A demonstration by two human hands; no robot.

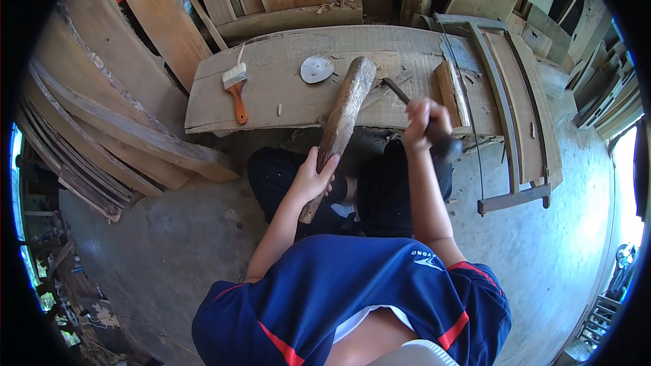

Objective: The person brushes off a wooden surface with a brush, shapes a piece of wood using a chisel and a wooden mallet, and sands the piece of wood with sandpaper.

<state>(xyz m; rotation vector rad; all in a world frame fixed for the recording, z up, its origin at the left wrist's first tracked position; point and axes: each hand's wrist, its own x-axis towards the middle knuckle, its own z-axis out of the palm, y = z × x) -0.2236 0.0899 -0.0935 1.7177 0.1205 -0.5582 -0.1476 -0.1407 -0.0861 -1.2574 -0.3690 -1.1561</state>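
My left hand (316,175) is wrapped around the lower part of a rough, bark-edged piece of wood (347,105). The piece slants up and away to the right, its far end over the wooden bench (271,102). To the right, my right hand (427,122) grips a dark tool (397,91). Its slim shaft points up-left toward the wood, apart from it, and a dark rounded part shows below my fist. Motion blurs this hand, and the tool's exact kind is unclear. A short wood block (450,95) lies on the bench just beyond that hand.
A paintbrush (236,93) with an orange handle lies at the bench's left, and a pale disc (317,69) near its middle. A frame saw (502,108) rests across the right end. Leaning boards (163,20) line the back and left. Wood chips are scattered about.
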